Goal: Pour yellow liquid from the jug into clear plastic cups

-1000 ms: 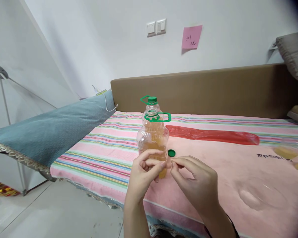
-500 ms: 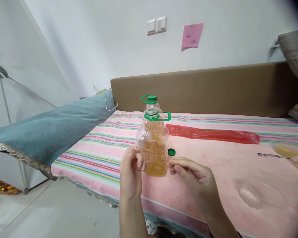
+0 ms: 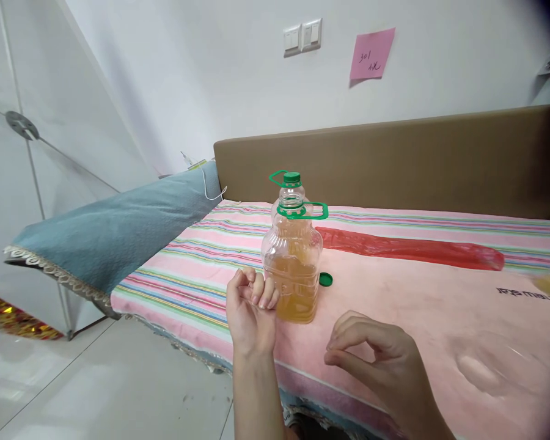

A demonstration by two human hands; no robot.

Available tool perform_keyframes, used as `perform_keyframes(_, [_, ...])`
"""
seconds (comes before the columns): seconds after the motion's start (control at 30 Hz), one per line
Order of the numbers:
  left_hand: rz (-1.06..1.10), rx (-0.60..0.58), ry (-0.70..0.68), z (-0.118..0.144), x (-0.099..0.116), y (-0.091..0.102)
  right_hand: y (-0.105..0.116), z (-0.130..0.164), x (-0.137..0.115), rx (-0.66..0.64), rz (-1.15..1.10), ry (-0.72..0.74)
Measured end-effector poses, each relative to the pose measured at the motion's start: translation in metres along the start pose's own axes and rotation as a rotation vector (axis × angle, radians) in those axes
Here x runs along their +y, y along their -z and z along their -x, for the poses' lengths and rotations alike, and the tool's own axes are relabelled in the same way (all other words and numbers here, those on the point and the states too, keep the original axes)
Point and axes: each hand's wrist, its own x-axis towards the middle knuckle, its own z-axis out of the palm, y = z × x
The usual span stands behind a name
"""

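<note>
A clear plastic bottle [image 3: 293,263] with yellow liquid and a green handle ring stands uncapped on the pink striped bed cover [image 3: 421,293]. Its green cap [image 3: 326,280] lies just to its right. Behind it stands a second bottle [image 3: 289,184] with a green cap on. My left hand [image 3: 251,308] is curled shut just left of the front bottle, holding nothing that I can see. My right hand [image 3: 376,357] hovers lower right of the bottle, fingers loosely bent with thumb and forefinger close, empty.
A red plastic bag [image 3: 407,247] lies across the bed behind the bottles. A blue-grey cloth [image 3: 114,229] drapes at the left. A brown headboard [image 3: 394,159] runs along the wall. A clear bowl [image 3: 495,363] sits at the right. Tiled floor [image 3: 96,385] lies at the lower left.
Both hands came apart and drew away from the front bottle; the right hand dropped toward me and the left curled shut beside the bottle. The camera shifted slightly left.
</note>
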Motion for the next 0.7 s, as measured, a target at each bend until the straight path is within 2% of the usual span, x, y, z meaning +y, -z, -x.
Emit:
perform_keyframes(0.1, [-0.013, -0.06, -0.001, 0.001, -0.001, 0.0, 0.0, 0.005, -0.001, -0.078, 0.043, 0.014])
perform_keyframes(0.17, [-0.085, -0.142, 0.001, 0.003, -0.002, 0.0, -0.004, 0.005, -0.001, -0.086, 0.083, 0.023])
perform_keyframes(0.27, [-0.279, -0.298, 0.015, 0.007, -0.006, -0.001, -0.011, 0.0, -0.002, 0.05, 0.1, 0.004])
perform_keyframes(0.37, [-0.43, -0.38, 0.034, 0.009, -0.01, -0.001, -0.015, -0.01, -0.006, 0.213, 0.066, -0.005])
perform_keyframes(0.43, [-0.476, -0.405, 0.053, 0.009, -0.012, 0.0, -0.015, -0.017, -0.01, 0.238, 0.052, 0.006])
perform_keyframes(0.5, [-0.497, -0.42, 0.063, 0.008, -0.012, 0.001, -0.014, -0.023, -0.016, 0.202, 0.024, 0.007])
perform_keyframes(0.7, [-0.531, -0.385, 0.057, 0.006, -0.013, 0.002, -0.013, -0.026, -0.024, 0.153, -0.084, -0.038])
